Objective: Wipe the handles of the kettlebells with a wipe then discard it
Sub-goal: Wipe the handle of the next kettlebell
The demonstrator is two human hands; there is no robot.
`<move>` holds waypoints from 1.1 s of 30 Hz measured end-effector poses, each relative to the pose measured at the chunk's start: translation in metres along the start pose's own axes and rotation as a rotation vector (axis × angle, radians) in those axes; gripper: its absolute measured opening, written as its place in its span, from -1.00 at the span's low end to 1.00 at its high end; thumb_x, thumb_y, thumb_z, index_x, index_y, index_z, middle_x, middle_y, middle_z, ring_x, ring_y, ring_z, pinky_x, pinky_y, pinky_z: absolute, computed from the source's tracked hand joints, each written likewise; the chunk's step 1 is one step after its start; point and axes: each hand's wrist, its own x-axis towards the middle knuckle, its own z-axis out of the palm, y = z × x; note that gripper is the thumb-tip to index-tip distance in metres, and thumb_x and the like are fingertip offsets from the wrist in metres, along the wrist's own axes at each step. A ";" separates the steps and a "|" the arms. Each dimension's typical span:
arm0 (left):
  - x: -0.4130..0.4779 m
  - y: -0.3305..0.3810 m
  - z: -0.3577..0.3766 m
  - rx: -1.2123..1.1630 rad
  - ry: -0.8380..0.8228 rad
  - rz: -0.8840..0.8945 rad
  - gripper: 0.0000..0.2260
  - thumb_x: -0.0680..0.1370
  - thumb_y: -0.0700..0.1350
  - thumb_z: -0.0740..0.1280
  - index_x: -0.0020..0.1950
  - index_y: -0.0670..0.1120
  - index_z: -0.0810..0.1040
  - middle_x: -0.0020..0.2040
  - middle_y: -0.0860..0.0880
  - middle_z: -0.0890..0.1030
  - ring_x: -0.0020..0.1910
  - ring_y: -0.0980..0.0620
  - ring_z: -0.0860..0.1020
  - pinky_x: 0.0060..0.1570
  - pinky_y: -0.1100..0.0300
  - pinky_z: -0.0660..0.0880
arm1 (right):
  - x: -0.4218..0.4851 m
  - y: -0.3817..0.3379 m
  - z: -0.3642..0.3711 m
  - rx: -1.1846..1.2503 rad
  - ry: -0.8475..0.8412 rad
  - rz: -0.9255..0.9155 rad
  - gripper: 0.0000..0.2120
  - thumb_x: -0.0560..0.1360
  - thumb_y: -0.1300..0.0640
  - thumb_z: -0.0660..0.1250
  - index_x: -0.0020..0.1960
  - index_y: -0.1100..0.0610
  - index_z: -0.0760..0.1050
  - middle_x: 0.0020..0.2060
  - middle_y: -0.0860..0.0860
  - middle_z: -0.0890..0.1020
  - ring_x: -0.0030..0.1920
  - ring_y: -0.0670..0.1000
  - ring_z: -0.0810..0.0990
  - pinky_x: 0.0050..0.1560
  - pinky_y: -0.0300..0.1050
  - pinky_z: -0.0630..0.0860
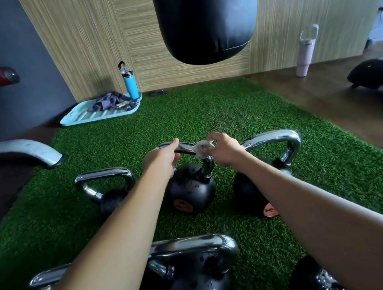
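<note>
Now, left hand [161,159] gripping middle kettlebell [192,190] handle, right hand [224,149] pinching wipe [201,149] on it

Ahead of me a black punching bag [204,19] hangs in front of a wood-grain wall panel [83,38], with a dark wall [1,35] off to the left. I see green artificial turf [206,114] covering the floor's middle and brown wood flooring [318,97] to its right. At the turf's far left corner lies a pale teal tray [82,118] holding a crumpled grey cloth [107,102], and a blue water bottle [129,82] stands at its far edge. A pale pink tumbler [303,58] stands by the wall on the right. A grey metal equipment foot [24,149] reaches in from the left.
</note>
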 end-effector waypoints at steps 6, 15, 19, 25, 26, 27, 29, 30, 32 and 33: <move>0.008 0.001 0.011 0.076 0.063 0.060 -0.61 0.34 0.05 0.64 -0.12 -0.25 0.67 -0.39 0.00 0.62 -0.36 0.04 0.59 -0.09 0.10 0.64 | -0.011 0.002 0.000 0.033 0.003 0.018 -0.78 0.57 0.03 0.37 0.20 -0.01 0.53 -0.15 0.03 0.65 -0.39 -0.06 0.45 -0.38 -0.19 0.36; 0.024 0.027 -0.019 0.494 -0.239 0.044 -0.56 0.27 0.06 0.63 0.07 -0.08 0.71 -0.10 0.01 0.59 -0.38 0.14 0.35 -0.50 0.26 0.26 | -0.061 -0.018 0.012 0.143 -0.125 0.001 -0.80 0.54 0.02 0.44 0.10 0.07 0.56 -0.20 0.00 0.62 -0.42 -0.11 0.44 -0.50 -0.27 0.41; 0.017 0.036 -0.023 0.635 -0.298 0.093 -0.69 0.39 0.02 0.55 0.08 -0.06 0.70 -0.14 -0.01 0.52 -0.42 0.16 0.26 -0.51 0.31 0.17 | -0.070 -0.021 0.035 0.189 -0.189 0.001 -0.86 0.51 0.04 0.46 0.02 0.02 0.56 -0.17 0.02 0.63 -0.47 -0.11 0.40 -0.57 -0.27 0.31; 0.012 0.031 -0.006 0.724 -0.279 0.204 -0.53 0.52 0.02 0.48 0.40 -0.04 0.51 -0.01 -0.06 0.57 -0.27 0.09 0.38 -0.29 0.25 0.36 | -0.069 -0.028 0.012 0.268 -0.353 0.159 -0.87 0.60 0.11 0.36 0.03 0.18 0.49 -0.28 0.02 0.54 -0.60 -0.18 0.29 -0.63 -0.30 0.20; 0.013 0.030 -0.006 0.714 -0.268 0.204 -0.54 0.51 0.00 0.49 0.38 -0.05 0.52 -0.01 -0.06 0.59 -0.28 0.09 0.39 -0.29 0.24 0.37 | -0.066 -0.027 0.009 0.275 -0.382 0.215 -0.87 0.61 0.11 0.34 0.02 0.18 0.48 -0.32 0.00 0.49 -0.61 -0.17 0.29 -0.61 -0.30 0.21; 0.013 0.029 -0.007 0.686 -0.263 0.192 -0.55 0.50 -0.02 0.51 0.36 -0.06 0.55 0.01 -0.07 0.62 -0.29 0.09 0.38 -0.30 0.24 0.38 | -0.063 -0.025 0.008 0.286 -0.386 0.273 -0.86 0.61 0.10 0.35 0.01 0.18 0.49 -0.31 0.00 0.49 -0.57 -0.14 0.29 -0.58 -0.29 0.23; 0.014 0.025 -0.012 0.630 -0.256 0.178 -0.53 0.48 -0.05 0.53 0.37 -0.05 0.56 0.06 -0.09 0.67 -0.22 0.06 0.45 -0.23 0.22 0.45 | -0.052 -0.014 0.016 0.345 -0.323 0.390 -0.85 0.57 0.12 0.38 -0.01 0.21 0.55 -0.20 0.03 0.62 -0.50 -0.11 0.29 -0.55 -0.29 0.24; 0.014 0.023 -0.016 0.610 -0.250 0.180 -0.51 0.47 -0.06 0.54 0.38 -0.03 0.55 0.05 -0.08 0.68 -0.13 0.03 0.50 -0.13 0.17 0.51 | -0.045 -0.009 0.022 0.384 -0.272 0.427 -0.87 0.55 0.15 0.39 0.00 0.23 0.60 -0.10 0.05 0.70 -0.49 -0.11 0.32 -0.56 -0.30 0.28; 0.010 0.017 -0.030 0.577 -0.244 0.206 -0.49 0.46 -0.08 0.54 0.41 0.01 0.54 0.08 -0.06 0.68 0.08 -0.03 0.59 0.11 0.08 0.55 | -0.033 0.000 0.032 0.462 -0.147 0.463 -0.91 0.51 0.18 0.43 -0.08 0.19 0.68 -0.05 0.05 0.75 -0.43 -0.09 0.48 -0.46 -0.25 0.53; 0.006 0.014 -0.039 0.564 -0.246 0.219 -0.47 0.47 -0.07 0.54 0.42 0.03 0.53 0.16 -0.06 0.67 0.16 -0.07 0.60 0.20 0.04 0.52 | -0.027 0.003 0.036 0.492 -0.086 0.467 -0.89 0.51 0.14 0.44 -0.14 0.16 0.69 -0.09 0.04 0.75 -0.37 -0.07 0.55 -0.31 -0.20 0.63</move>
